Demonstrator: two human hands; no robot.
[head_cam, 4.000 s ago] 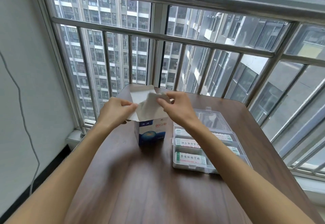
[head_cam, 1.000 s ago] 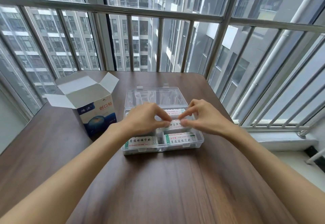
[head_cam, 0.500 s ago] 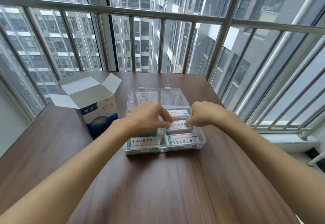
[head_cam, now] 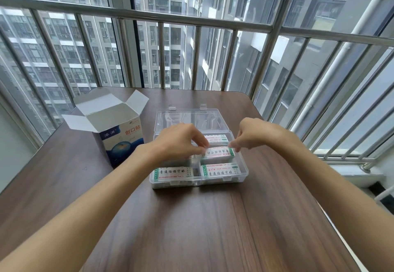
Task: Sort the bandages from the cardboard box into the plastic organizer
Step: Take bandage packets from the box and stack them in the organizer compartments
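A clear plastic organizer (head_cam: 244,171) lies open on the brown table, its lid (head_cam: 187,120) folded back. White bandage stacks with green edges fill its compartments. My left hand (head_cam: 179,141) and my right hand (head_cam: 253,134) hover over the middle right compartment. Each pinches one end of the bandage stack (head_cam: 218,153) there, left hand on its left end, right hand on its right end. The blue and white cardboard box (head_cam: 122,141) stands left of the organizer with its top flaps open. Its inside is hidden.
The table (head_cam: 191,229) sits against a metal window railing (head_cam: 191,19) at the back and right. A white ledge (head_cam: 351,171) lies beyond the table's right edge.
Four seconds ago both hands worked at the box's flaps. Since then they moved to the organizer. In the last second they have stayed at the ends of the middle right stack.
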